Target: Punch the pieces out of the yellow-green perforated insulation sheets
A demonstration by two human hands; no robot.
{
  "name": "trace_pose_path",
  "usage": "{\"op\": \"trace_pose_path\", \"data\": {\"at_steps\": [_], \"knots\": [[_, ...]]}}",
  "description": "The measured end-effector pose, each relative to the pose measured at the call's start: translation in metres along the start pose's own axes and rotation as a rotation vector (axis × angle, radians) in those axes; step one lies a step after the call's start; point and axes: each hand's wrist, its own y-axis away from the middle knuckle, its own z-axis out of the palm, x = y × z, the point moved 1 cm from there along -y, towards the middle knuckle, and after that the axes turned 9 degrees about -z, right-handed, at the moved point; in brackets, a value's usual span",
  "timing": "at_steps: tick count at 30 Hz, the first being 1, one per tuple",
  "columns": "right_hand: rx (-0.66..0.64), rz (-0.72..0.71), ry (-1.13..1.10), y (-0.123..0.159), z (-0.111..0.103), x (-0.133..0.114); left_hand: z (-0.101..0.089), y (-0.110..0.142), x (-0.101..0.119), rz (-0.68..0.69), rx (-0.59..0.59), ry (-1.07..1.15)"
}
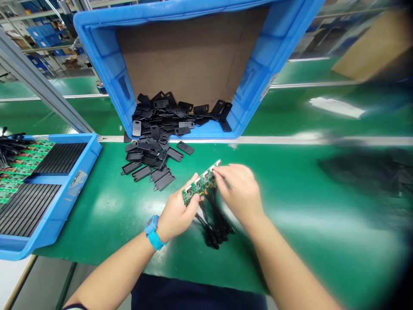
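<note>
Left hand [177, 215] is gripping the PCB [199, 184] by its end, right hand [238, 191] pinching the far edge; board seems light, stiff, fragile: hold edges only. Cables [214, 226] are hanging below.

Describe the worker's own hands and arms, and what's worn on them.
The left hand and right hand are bare, with no gloves. A bright blue wrist strap with a chunky squared housing, probably a watch, circles the left wrist. Both forearms are uncovered; a dark sleeve edge shows at the bottom of the view.
</note>
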Motion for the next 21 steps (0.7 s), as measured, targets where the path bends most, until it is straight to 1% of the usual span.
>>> {"op": "trace_pose_path", "data": {"at_steps": [3, 5, 9, 10, 11, 16, 19, 21], "knots": [[0.002, -0.009, -0.010, -0.0027, -0.0014, 0.0015, -0.0005, 0.0005, 0.0011, 0.008, 0.003, -0.005], [0.013, 0.032, -0.038, -0.0047, -0.0031, 0.0018, -0.0007, 0.0012, 0.0015, 0.009, 0.007, -0.015], [0.040, 0.289, -0.147, -0.0055, -0.0065, 0.0018, -0.0008, 0.0020, 0.0008, -0.023, -0.004, -0.021], [0.048, 0.326, -0.167, -0.0050, -0.0070, 0.0016, -0.0007, 0.0021, 0.0003, -0.027, -0.007, -0.014], [0.056, 0.332, -0.179, -0.0044, -0.0075, 0.0013, -0.0005, 0.0022, -0.0001, -0.024, -0.008, -0.003], [0.112, 0.258, -0.181, -0.0024, -0.0083, 0.0012, 0.0013, 0.0032, -0.0022, 0.032, -0.009, 0.038], [0.126, 0.261, -0.196, -0.0022, -0.0086, 0.0021, 0.0019, 0.0035, -0.0028, 0.032, -0.009, 0.043], [0.122, 0.294, -0.216, -0.0021, -0.0087, 0.0030, 0.0019, 0.0037, -0.0025, 0.026, -0.013, 0.042]]}}
